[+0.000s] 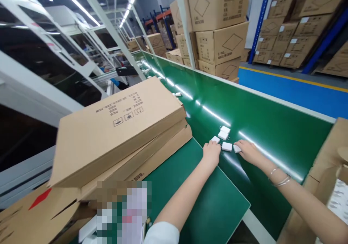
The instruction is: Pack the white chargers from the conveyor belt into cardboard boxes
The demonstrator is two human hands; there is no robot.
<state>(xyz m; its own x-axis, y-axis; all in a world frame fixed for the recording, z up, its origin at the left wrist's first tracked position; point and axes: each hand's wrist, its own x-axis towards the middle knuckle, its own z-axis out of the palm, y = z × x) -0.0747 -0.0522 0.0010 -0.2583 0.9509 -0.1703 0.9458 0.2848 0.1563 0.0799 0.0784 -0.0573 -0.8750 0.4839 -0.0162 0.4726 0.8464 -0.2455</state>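
Over the green conveyor belt, my left hand (212, 152) has its fingers closed on a white plug charger (215, 139). To its right, my right hand (246, 150), with a bracelet on the wrist, pinches another white charger (237, 148). Between the two hands lies a loose charger (227, 147) with its prongs pointing left. Just beyond it, two more chargers (224, 132) rest against each other on the belt, prongs showing. My fingertips are partly hidden behind the hands.
Flattened cartons (119, 128) are stacked on the left over a green work board (201, 200). An open carton (320, 164) with white pieces inside stands at the right. More chargers (178, 94) lie farther up the belt (272, 128). Large boxes (220, 45) rise behind it.
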